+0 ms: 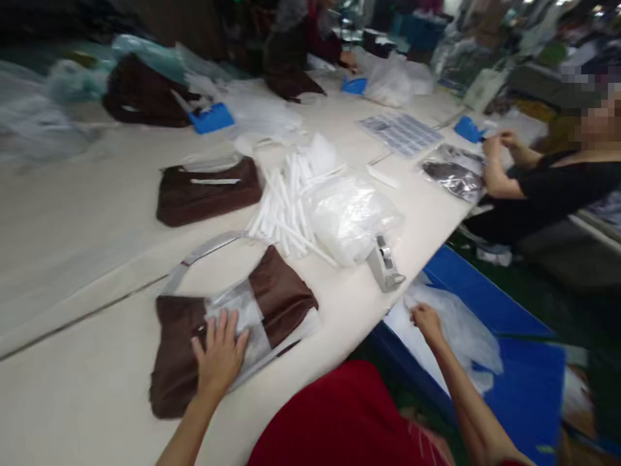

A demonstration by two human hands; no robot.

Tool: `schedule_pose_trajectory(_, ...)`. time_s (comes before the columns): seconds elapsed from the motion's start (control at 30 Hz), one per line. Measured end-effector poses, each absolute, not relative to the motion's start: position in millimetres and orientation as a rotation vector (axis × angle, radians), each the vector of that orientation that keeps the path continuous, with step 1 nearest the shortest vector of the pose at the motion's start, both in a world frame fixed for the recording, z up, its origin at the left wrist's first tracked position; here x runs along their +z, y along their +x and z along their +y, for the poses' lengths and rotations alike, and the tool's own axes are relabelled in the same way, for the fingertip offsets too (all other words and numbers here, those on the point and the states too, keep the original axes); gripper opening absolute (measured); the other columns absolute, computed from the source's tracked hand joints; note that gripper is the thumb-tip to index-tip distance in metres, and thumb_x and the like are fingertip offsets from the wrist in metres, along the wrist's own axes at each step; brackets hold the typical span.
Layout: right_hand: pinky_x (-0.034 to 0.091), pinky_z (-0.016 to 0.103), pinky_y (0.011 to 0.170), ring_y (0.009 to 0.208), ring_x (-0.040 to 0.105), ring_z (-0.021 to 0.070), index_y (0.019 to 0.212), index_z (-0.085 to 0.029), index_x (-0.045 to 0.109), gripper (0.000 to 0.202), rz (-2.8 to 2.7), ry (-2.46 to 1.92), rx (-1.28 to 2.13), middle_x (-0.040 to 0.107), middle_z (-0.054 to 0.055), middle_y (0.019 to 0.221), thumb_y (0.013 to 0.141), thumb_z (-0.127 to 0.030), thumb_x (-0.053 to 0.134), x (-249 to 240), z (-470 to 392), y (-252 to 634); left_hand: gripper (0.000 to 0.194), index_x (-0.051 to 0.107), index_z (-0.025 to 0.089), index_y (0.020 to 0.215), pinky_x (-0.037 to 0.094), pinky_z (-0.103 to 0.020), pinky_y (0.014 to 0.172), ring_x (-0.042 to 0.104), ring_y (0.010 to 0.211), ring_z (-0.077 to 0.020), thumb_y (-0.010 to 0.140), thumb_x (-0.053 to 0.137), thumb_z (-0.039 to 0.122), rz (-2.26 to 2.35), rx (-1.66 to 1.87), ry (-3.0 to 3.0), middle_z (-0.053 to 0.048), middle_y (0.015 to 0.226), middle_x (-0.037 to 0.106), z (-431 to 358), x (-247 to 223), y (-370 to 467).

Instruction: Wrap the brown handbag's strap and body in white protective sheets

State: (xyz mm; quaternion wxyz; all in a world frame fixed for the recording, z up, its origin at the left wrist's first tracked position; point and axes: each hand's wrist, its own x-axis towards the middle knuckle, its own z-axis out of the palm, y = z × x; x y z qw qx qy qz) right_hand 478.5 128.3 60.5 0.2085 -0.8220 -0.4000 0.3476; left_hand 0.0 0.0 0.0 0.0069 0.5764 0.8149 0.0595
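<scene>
A brown bag (284,294) lies on the table with grey-white wrapping (242,304) round its middle and a wrapped strap looping behind it. My left hand (220,349) rests on the bag with its fingers spread. Off the table's right edge, my right hand (427,321) is closed on a clear plastic bag (466,323) that lies over a blue box (519,382). Behind the brown bag sit a pile of white paper rolls (286,207) and a crumpled clear plastic bag (352,213).
A tape dispenser (385,265) stands at the table's right edge. A second brown bag (208,191) lies farther back, with a third (140,94) at the back left. A printed sheet (400,133) lies beyond the rolls. A person in black (567,188) works at the right.
</scene>
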Motion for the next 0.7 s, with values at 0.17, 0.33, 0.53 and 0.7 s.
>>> schedule_pose_trajectory(0.17, 0.039, 0.029, 0.052, 0.051, 0.048, 0.0145, 0.061, -0.02, 0.057, 0.039, -1.648, -1.83, 1.391, 0.055, 0.0, 0.054, 0.068, -0.059, 0.057, 96.7, 142.0, 438.7, 0.054, 0.04, 0.021, 0.149, 0.02, -0.065, 0.117, 0.025, 0.149, -0.0334, 0.098, 0.038, 0.04, 2.524, 0.063, 1.681, -0.013, 0.158, 0.035, -0.6, 17.4, 11.9)
schedule_pose_trajectory(0.33, 0.043, 0.027, 0.065, 0.064, 0.054, 0.0143, 0.078, -0.02, 0.063, 0.034, -2.267, -1.097, 1.882, 0.06, -0.001, 0.064, 0.084, -0.053, 0.056, 146.7, 178.3, 307.5, 0.056, 0.037, 0.024, 0.15, 0.018, -0.068, 0.116, 0.025, 0.149, -0.0345, 0.097, 0.041, 0.042, 2.517, 0.138, 1.726, -0.013, 0.16, 0.03, -7.7, 10.5, 12.6)
schedule_pose_trajectory(0.53, 0.038, 0.023, 0.066, 0.063, 0.055, 0.0109, 0.077, -0.02, 0.065, 0.022, -3.121, -0.209, 1.585, 0.064, -0.003, 0.065, 0.091, -0.031, 0.052, 155.4, 192.3, 133.3, 0.057, 0.04, 0.032, 0.148, 0.015, -0.071, 0.114, 0.019, 0.15, -0.0388, 0.094, 0.049, 0.047, 2.607, 0.302, 1.679, -0.014, 0.162, 0.022, -14.3, 2.7, 19.5)
schedule_pose_trajectory(0.7, 0.038, 0.022, 0.065, 0.082, 0.065, 0.0149, 0.089, -0.023, 0.071, 0.018, -3.643, 0.255, 0.779, 0.074, 0.001, 0.086, 0.089, -0.025, 0.053, 129.7, 190.1, 35.1, 0.057, 0.044, 0.035, 0.145, 0.016, -0.069, 0.115, 0.023, 0.149, -0.0374, 0.092, 0.052, 0.051, 2.634, 0.32, 1.644, -0.014, 0.163, 0.023, -15.9, 3.1, 23.1)
